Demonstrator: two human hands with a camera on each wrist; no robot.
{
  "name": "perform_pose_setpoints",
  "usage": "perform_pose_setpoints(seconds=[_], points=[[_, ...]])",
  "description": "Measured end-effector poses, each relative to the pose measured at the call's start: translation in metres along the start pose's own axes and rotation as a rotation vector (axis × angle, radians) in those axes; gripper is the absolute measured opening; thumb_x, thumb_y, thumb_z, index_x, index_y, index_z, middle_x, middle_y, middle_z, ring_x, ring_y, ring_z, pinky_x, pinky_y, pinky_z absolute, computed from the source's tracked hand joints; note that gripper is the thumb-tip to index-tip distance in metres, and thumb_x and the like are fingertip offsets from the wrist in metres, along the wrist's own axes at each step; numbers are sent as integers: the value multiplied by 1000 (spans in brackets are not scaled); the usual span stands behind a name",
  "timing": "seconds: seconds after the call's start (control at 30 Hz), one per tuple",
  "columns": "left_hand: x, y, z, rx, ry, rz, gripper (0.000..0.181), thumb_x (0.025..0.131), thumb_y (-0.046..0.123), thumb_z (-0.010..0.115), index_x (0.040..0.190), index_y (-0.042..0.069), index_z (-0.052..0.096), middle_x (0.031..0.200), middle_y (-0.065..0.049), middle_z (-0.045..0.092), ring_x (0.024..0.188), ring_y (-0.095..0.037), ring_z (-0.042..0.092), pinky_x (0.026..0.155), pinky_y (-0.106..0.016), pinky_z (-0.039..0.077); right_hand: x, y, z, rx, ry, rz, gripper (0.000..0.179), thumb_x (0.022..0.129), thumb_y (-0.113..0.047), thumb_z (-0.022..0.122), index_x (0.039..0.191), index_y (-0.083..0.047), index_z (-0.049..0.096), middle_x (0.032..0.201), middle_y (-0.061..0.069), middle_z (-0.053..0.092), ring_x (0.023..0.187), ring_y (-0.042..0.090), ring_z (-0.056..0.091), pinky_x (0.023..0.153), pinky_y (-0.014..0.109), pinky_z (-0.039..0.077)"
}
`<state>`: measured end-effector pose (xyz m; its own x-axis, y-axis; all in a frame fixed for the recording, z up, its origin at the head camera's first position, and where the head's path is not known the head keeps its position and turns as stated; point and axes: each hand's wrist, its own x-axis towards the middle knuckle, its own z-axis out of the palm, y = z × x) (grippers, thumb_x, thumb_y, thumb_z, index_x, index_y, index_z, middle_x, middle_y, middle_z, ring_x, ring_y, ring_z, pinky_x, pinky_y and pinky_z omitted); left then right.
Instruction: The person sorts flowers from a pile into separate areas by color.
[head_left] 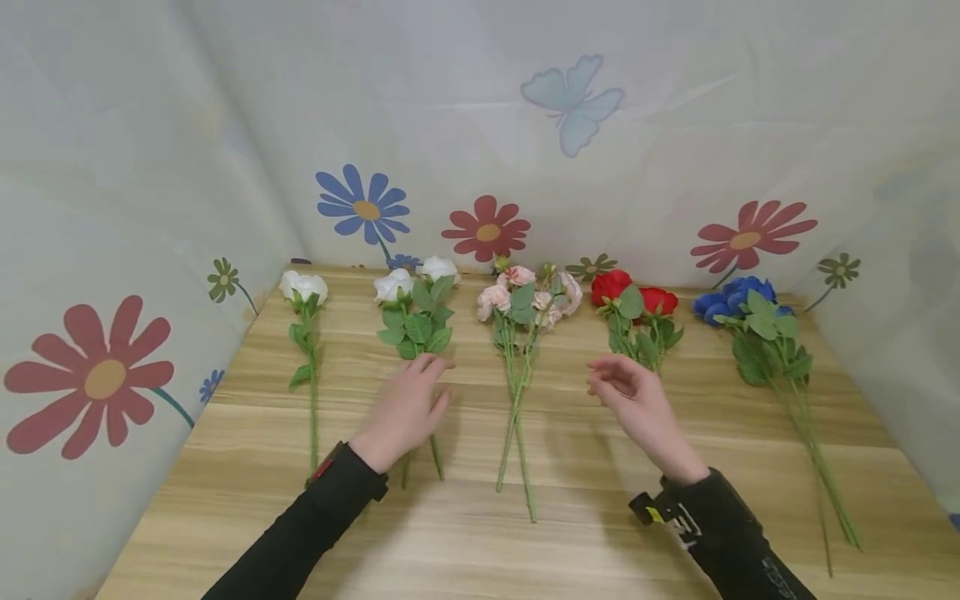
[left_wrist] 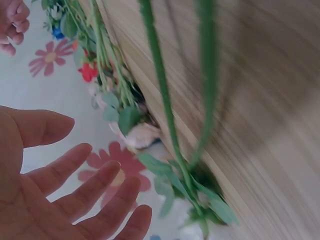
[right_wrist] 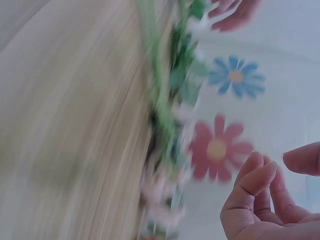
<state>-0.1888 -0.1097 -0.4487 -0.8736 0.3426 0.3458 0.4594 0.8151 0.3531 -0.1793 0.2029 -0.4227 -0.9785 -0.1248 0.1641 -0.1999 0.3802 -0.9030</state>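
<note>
My left hand (head_left: 405, 410) hovers above the stems of two white roses (head_left: 393, 286), palm down. In the left wrist view its fingers (left_wrist: 107, 192) are spread and hold nothing, with two green stems (left_wrist: 162, 85) beside them. My right hand (head_left: 647, 410) is in the air just in front of the red roses (head_left: 611, 287), partly covering their stems. Its fingers (right_wrist: 245, 197) are loosely bent, thumb apart from them, with nothing between. Between the hands lie pink flowers (head_left: 493, 301), their long stems crossing on the table.
A single white rose (head_left: 303, 287) lies at the left of the wooden table (head_left: 480, 554). Blue flowers (head_left: 746, 297) with long stems lie at the right. Behind the table hangs a pale curtain (head_left: 450, 100) printed with flowers and a butterfly.
</note>
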Motion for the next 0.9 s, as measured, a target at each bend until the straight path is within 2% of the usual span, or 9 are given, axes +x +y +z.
perform_pose_setpoints(seconds=[0.13,0.23,0.37,0.43,0.57,0.67,0.77,0.9], points=[[-14,-20,-14,18,39,-59,35,90,14,61,122,3,58,117,-14,58,102,-31,58,79,-44,51,14,-15,33,120,-70,11,26,95,-5,53,119,4,54,102,23,58,88,25,61,72,25,50],[-25,-33,-26,24,47,-122,35,90,15,60,124,4,57,119,-16,57,99,-32,58,70,-44,51,21,-25,54,204,-129,36,26,95,-5,53,119,2,53,101,21,58,90,31,59,76,32,51],[-37,-47,-37,17,54,-189,38,91,15,59,126,2,54,121,-20,55,102,-37,56,74,-49,50,25,-36,78,298,-209,56,27,96,-7,52,122,0,51,103,23,58,95,37,57,84,46,48],[-42,-52,-42,26,57,-216,39,92,16,58,127,1,53,122,-23,55,105,-41,54,79,-53,49,27,-41,89,341,-244,63,28,96,-6,50,123,1,50,105,24,57,96,37,56,86,49,46],[-53,-62,-51,70,77,-261,39,92,17,58,126,-1,53,119,-25,56,99,-43,56,69,-53,50,29,-50,106,371,-299,84,31,95,-6,49,125,3,49,106,23,58,98,37,57,86,43,47],[-61,-70,-56,96,86,-302,40,90,17,58,125,-3,52,114,-27,56,90,-42,58,60,-48,49,31,-57,116,381,-328,98,32,95,-6,49,126,2,48,108,24,59,100,38,57,85,39,49],[-67,-78,-62,108,70,-362,42,90,17,58,125,-6,51,112,-29,55,78,-39,58,51,-44,46,32,-61,126,433,-350,113,32,95,-6,50,126,2,48,110,26,58,101,38,56,87,42,49],[-74,-86,-69,107,23,-432,46,90,19,57,124,-11,47,110,-33,54,76,-41,59,52,-46,46,34,-65,138,533,-367,152,33,95,-5,49,127,5,47,105,19,59,94,26,59,85,36,50]])
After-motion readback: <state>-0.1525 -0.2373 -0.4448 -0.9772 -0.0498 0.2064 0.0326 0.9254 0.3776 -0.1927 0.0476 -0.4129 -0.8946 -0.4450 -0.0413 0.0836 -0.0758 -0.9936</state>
